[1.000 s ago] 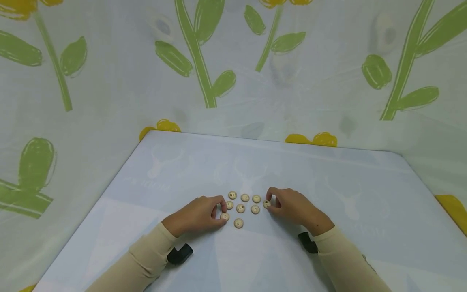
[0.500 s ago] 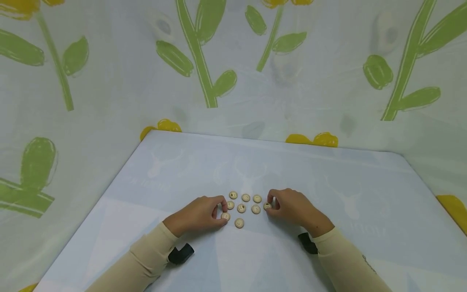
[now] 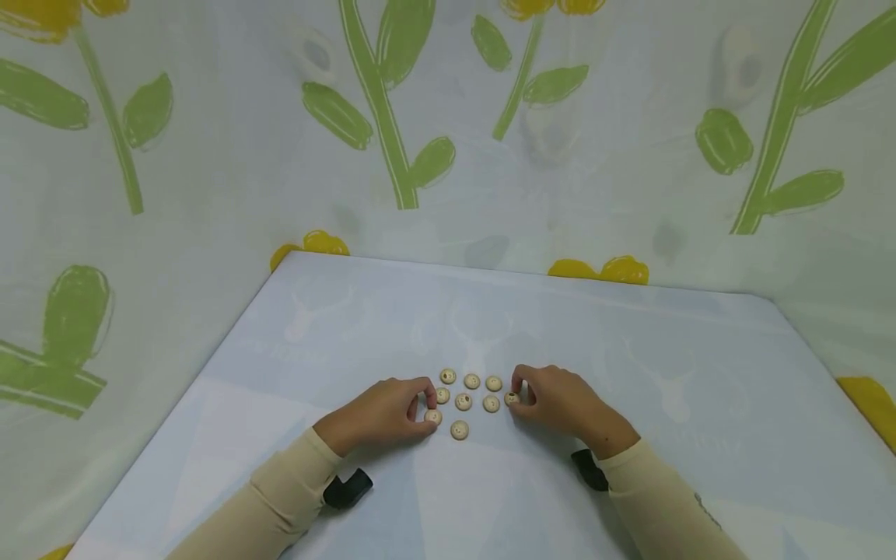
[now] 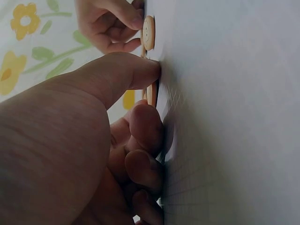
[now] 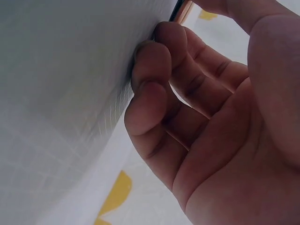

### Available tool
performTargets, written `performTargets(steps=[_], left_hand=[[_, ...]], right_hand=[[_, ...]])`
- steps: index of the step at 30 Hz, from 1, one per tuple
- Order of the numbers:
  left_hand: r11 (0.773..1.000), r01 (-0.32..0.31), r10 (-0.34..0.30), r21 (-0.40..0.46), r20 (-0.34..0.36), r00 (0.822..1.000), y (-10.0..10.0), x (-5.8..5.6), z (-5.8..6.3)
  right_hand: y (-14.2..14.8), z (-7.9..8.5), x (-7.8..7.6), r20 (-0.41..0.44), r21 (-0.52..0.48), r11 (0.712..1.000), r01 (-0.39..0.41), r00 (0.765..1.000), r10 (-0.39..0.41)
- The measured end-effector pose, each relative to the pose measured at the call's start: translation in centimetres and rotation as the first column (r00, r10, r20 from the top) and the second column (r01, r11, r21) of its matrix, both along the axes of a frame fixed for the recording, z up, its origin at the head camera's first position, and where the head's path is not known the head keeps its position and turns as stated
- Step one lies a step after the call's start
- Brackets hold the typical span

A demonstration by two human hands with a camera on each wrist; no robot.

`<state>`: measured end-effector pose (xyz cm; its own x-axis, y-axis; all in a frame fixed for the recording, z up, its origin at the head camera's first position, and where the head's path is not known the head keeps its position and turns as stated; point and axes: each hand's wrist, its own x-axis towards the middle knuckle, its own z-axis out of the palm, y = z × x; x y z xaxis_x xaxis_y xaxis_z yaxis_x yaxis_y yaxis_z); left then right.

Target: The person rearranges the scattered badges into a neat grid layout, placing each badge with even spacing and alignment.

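Several small round wooden discs with dark markings lie in loose rows on the table. My left hand [image 3: 381, 414] pinches the disc [image 3: 433, 418] at the near left between thumb and index finger. In the left wrist view this disc [image 4: 152, 93] shows edge-on behind the thumb, flat on the surface. My right hand [image 3: 563, 400] has thumb and index finger at opposite edges of the rightmost disc [image 3: 512, 398]. Only an edge of a disc [image 5: 183, 11] shows in the right wrist view, where the other fingers curl against the table. Between the hands sit a front disc [image 3: 459, 430] and a middle disc [image 3: 463, 401].
The pale table [image 3: 672, 490] has faint deer and triangle prints. A curtain [image 3: 245, 140] with green stems and yellow flowers hangs behind it. Dark wrist devices [image 3: 348, 489] sit under both sleeves. More discs [image 3: 472, 381] form the far row.
My right hand has slid the rightmost disc slightly toward me, closer to level with the middle row. My left hand and the other discs stay put.
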<state>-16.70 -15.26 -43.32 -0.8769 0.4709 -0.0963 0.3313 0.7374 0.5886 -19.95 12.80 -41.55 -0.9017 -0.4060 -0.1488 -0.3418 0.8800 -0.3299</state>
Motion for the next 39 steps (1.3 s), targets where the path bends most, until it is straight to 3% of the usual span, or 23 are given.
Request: performTargets(steps=[17,39], left_hand=[[1.0,-0.017,0.017,-0.002,-0.029,0.999,-0.25,-0.03,0.4],[1.0,-0.01,0.01,-0.006,-0.022,1.0,0.06,-0.06,-0.09]], right_hand=[[-0.52,0.26,-0.16,-0.032,-0.007,1.0,-0.029,0.999,0.029],[-0.53,-0.1,0.46,0.03,0.048,0.999,-0.014,0.999,0.013]])
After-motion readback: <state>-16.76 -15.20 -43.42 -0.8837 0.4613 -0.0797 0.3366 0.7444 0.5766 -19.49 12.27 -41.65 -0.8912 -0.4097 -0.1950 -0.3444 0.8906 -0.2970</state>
